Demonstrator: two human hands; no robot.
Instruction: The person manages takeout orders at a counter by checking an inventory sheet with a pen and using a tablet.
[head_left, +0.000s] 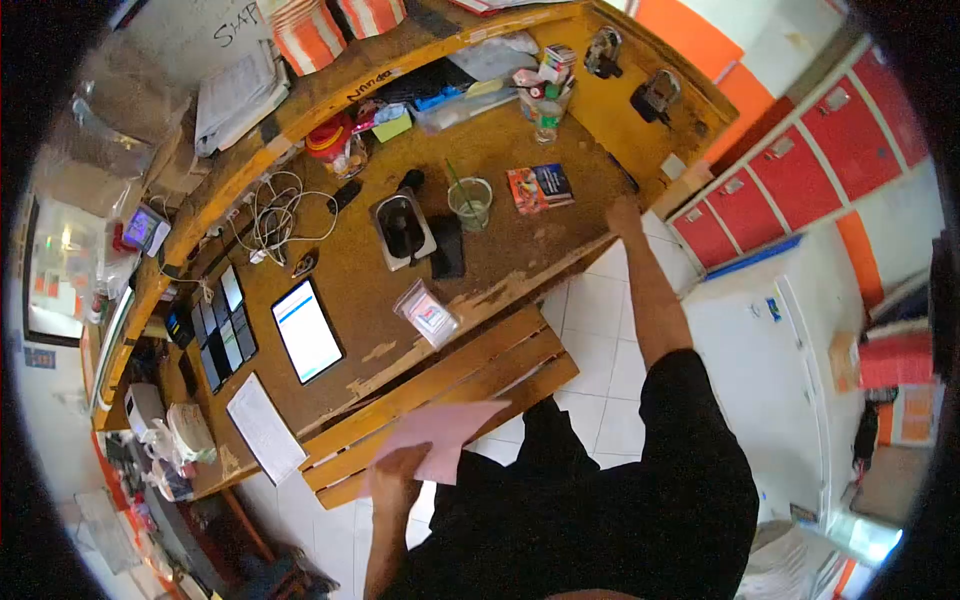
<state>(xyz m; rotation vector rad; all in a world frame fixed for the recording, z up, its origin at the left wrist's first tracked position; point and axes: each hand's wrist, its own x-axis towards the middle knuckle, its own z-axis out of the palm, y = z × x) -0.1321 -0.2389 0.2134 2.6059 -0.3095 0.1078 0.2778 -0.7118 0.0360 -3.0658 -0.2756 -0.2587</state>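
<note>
My left hand (402, 470) is closed on a pink sheet of paper (445, 440), held low over the slatted wooden bench (520, 360). At the right end of the worn wooden desk (500, 275), my right hand (624, 215) rests at the edge; its fingers are too small and blurred to read. Left of that hand lie some small colourful packs (540, 189), and a dark phone (622, 172) sits just behind it. A plastic cup with a green straw (470, 203) stands farther left, near a metal tin (403, 230).
On the desk are a lit tablet (307, 331), several phones (228, 330), white cables (275, 215), a small plastic packet (427, 313) and a white paper (266, 428). A white refrigerator (750, 360) and red lockers (790, 175) stand at the right.
</note>
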